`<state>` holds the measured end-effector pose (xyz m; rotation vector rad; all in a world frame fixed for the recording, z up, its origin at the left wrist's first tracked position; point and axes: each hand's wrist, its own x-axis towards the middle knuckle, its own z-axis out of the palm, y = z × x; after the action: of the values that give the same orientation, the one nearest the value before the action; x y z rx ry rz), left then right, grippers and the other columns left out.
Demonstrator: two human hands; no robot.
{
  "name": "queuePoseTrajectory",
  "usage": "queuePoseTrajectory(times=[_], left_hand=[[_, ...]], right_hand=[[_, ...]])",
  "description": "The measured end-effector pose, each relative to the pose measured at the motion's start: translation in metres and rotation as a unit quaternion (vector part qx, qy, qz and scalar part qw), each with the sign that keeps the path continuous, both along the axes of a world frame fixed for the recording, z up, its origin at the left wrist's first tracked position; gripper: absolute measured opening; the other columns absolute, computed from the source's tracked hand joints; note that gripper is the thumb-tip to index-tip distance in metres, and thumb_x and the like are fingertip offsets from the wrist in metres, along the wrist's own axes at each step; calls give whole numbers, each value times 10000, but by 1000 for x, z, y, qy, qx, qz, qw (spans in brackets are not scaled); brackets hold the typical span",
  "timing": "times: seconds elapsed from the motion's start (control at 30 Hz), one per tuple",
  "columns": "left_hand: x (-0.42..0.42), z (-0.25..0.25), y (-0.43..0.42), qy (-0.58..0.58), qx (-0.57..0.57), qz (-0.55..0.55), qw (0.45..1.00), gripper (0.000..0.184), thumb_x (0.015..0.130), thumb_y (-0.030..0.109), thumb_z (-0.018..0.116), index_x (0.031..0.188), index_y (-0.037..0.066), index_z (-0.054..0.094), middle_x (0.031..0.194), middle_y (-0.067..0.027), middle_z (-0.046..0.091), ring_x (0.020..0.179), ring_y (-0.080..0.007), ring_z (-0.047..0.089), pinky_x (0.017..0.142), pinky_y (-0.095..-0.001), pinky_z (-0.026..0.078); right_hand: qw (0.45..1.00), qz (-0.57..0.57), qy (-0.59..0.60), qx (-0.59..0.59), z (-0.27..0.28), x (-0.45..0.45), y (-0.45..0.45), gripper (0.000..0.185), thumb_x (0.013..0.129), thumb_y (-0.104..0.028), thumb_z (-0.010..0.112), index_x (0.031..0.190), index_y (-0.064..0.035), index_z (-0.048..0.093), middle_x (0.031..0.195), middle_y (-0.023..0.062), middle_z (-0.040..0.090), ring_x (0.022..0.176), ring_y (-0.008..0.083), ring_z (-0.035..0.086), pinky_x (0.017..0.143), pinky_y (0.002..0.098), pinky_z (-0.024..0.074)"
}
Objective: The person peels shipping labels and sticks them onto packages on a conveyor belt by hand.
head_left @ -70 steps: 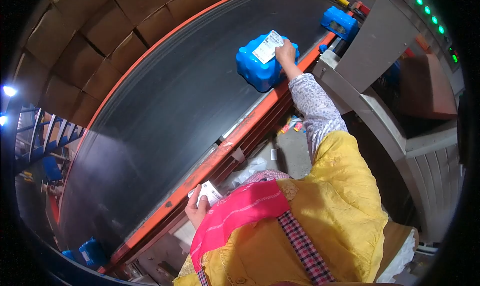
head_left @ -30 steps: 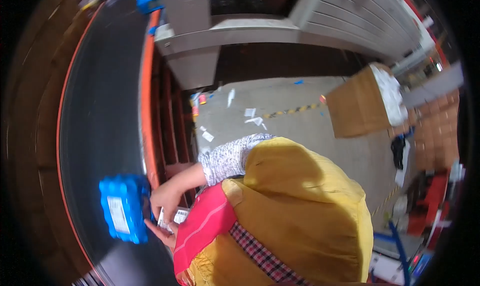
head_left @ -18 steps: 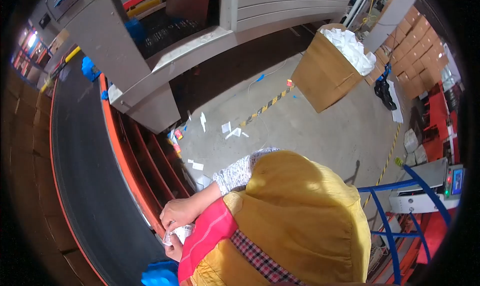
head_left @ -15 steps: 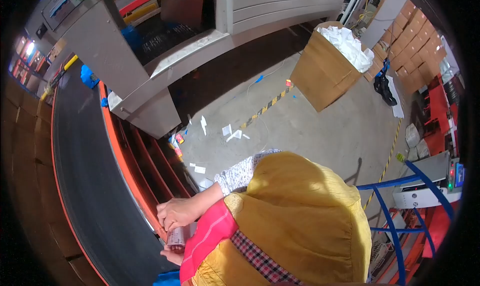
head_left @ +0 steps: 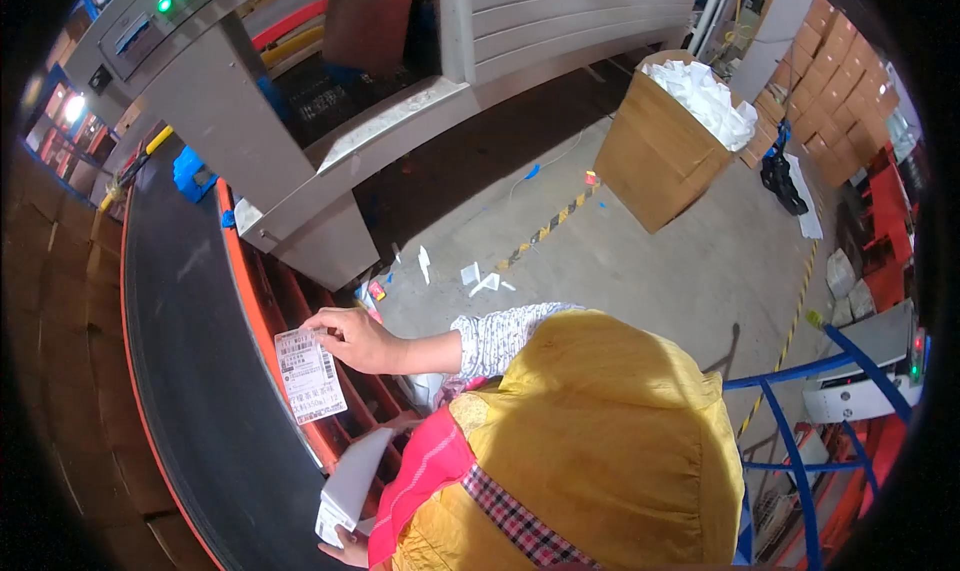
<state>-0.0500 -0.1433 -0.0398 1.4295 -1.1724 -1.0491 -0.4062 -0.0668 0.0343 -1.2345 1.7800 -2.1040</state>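
Note:
My right hand [head_left: 362,343] pinches a printed white shipping label [head_left: 309,376] by its upper corner. The label hangs over the orange edge of the conveyor, its print facing me. Lower down, my left hand [head_left: 347,550], partly hidden by the pink edge of my clothing, holds a folded strip of white labels [head_left: 352,483] that stands up close to my body. Some print shows at the strip's lower end. The black conveyor belt [head_left: 205,371] runs just beyond both hands.
A grey machine housing [head_left: 220,111] with green lights spans the belt. Blue plastic [head_left: 190,174] lies at the belt's far end. A tall carton [head_left: 665,151] full of white paper stands on the floor, where paper scraps [head_left: 485,281] lie. A blue-framed rack [head_left: 790,451] is at right.
My right hand has risen away from my left, with one label now spread out flat in its fingers. The white strip in my left hand has come into fuller view.

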Motion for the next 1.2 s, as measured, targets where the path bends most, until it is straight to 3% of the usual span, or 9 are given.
queuePoseTrajectory(times=[0.2,0.27,0.3,0.4,0.5,0.6,0.67,0.73,1.2], left_hand=[[-10,18,43,-76,26,41,996,358,934,142,477,1241,-33,532,1064,-88,611,775,-123,527,671,-255,444],[-22,16,46,4,-37,39,999,348,895,63,526,1212,-81,536,921,-58,623,697,-73,515,605,-203,420],[-12,10,44,56,38,13,998,349,875,0,527,1213,-88,530,1009,-95,625,778,-100,560,673,-217,453],[-38,32,64,99,-51,9,994,498,802,-73,569,1289,-55,469,1280,-170,509,1144,-203,504,962,-305,390],[-35,29,72,-40,-31,-18,999,586,754,-106,580,1319,-46,436,1297,-176,503,1195,-227,473,1019,-322,338],[-55,40,87,32,9,10,999,556,782,-121,553,1320,-29,447,1180,-137,570,993,-169,565,858,-258,438],[-60,45,92,95,87,-2,992,503,816,-104,534,1305,0,483,904,-35,599,672,-47,505,591,-201,422],[-56,21,86,39,-14,-9,999,469,824,-93,535,1281,14,518,810,-5,577,608,-35,469,532,-199,388],[-48,24,89,94,78,15,992,407,849,-30,545,1254,12,542,723,15,564,572,-38,464,514,-196,376]], right_hand=[[988,66,-103,97,-12,5,-16,261,817,-8,546,1073,-11,597,916,80,622,799,120,586,703,256,477],[992,44,-63,100,-29,0,-29,304,799,-17,581,1102,-16,598,847,49,625,695,82,538,644,238,460],[989,47,-65,124,-26,-1,-32,297,803,-31,595,1099,1,593,812,43,618,701,81,539,642,236,461],[980,67,-66,175,-44,-7,-43,295,822,-67,594,1108,2,589,800,78,649,669,100,585,616,256,479],[977,84,-55,188,-52,-7,-59,279,824,-76,589,1092,0,601,761,70,643,650,93,572,599,261,470],[975,100,-39,195,-60,-4,-74,274,823,-83,588,1085,-3,607,743,71,642,643,100,574,600,264,469],[975,111,-30,192,-70,-4,-86,274,823,-88,587,1083,-4,608,743,75,643,636,105,574,601,264,469],[971,129,-40,199,-79,-4,-101,274,823,-94,588,1080,0,609,743,77,643,629,108,572,599,266,468],[972,157,-20,176,-74,-4,-153,279,807,-107,600,1063,4,610,802,126,669,654,163,627,626,300,489]])
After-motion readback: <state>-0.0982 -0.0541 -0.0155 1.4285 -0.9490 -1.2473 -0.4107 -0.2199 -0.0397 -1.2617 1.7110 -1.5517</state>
